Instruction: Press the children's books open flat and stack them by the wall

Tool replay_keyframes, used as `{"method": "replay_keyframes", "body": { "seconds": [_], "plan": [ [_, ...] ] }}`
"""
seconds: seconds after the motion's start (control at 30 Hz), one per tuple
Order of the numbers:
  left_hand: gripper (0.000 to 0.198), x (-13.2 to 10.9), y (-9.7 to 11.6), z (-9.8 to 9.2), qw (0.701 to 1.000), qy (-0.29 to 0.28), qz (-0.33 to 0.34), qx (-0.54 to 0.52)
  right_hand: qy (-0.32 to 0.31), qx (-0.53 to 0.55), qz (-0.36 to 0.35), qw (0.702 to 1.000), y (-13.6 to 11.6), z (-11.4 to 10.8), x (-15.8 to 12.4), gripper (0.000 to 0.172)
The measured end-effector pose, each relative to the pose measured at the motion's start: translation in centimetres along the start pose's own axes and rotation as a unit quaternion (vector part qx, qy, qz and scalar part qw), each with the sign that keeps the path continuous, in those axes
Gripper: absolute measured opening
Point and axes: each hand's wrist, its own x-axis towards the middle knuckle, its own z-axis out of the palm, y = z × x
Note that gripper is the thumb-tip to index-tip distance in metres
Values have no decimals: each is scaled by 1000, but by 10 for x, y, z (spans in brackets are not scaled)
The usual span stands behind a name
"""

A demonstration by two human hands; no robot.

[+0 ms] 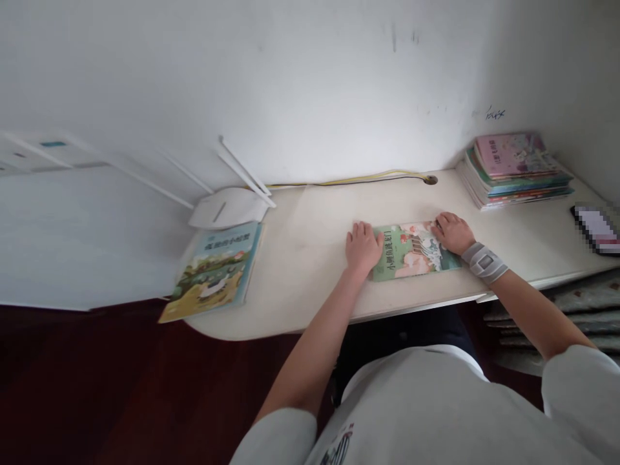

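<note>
A green picture book (404,261) with a pink and white cover drawing lies closed on the white desk in front of me. At its left edge, my left hand (363,248) rests palm down on the desktop, fingers stretched forward and the thumb against the cover. My right hand (454,234) sits on the book's far right part with its fingers bent over the cover, gripping that side. A grey band with a square face wraps the right wrist. The fingertips of the right hand are partly hidden.
To the left, more picture books (217,271) overhang the rounded desk edge, beside a white router (230,206) with antennas. Cables (339,182) run along the wall to a hole. A stack of books (518,168) and a phone (598,229) are on the right.
</note>
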Motion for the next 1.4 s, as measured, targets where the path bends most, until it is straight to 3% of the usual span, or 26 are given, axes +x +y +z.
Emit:
{"method": "replay_keyframes", "body": {
  "seconds": [0.17,0.3,0.43,0.57,0.63,0.7,0.83,0.97,1.07,1.17,1.23,1.33,1.4],
  "plan": [
    [46,-2,-1,-3,999,24,-27,-38,20,-3,9,1000,-3,1,1,35],
    [31,1,-5,-4,977,68,-51,-196,36,-14,8,999,-5,0,0,36],
    [25,7,-6,-6,895,104,-95,-424,72,-48,-59,995,-11,0,2,38],
    [45,8,-2,-8,803,67,-123,-579,83,-16,-168,982,-25,-1,9,41],
    [57,6,0,-10,744,51,-115,-656,79,14,-174,981,-32,-3,13,42],
    [63,4,0,-11,723,59,-87,-683,76,41,-169,982,-36,-7,18,42],
    [47,2,-1,-13,733,101,-58,-670,80,77,-169,979,-36,-21,24,39],
    [23,4,-4,-17,747,106,-62,-654,74,93,-200,973,-37,-38,23,38],
    [22,3,-6,-22,758,105,-51,-642,62,87,-217,970,-38,-48,21,41],
    [28,4,-8,-24,765,79,-53,-637,38,51,-185,981,-35,-54,23,44],
    [32,7,-10,-24,808,72,-68,-581,15,4,-125,992,-28,-56,27,49],
    [36,16,-11,-20,911,49,-85,-400,-29,-49,-30,998,-14,-53,36,52],
    [37,23,-11,-18,947,22,-89,-309,-72,-59,6,996,-7,-46,41,52]
  ]
}}
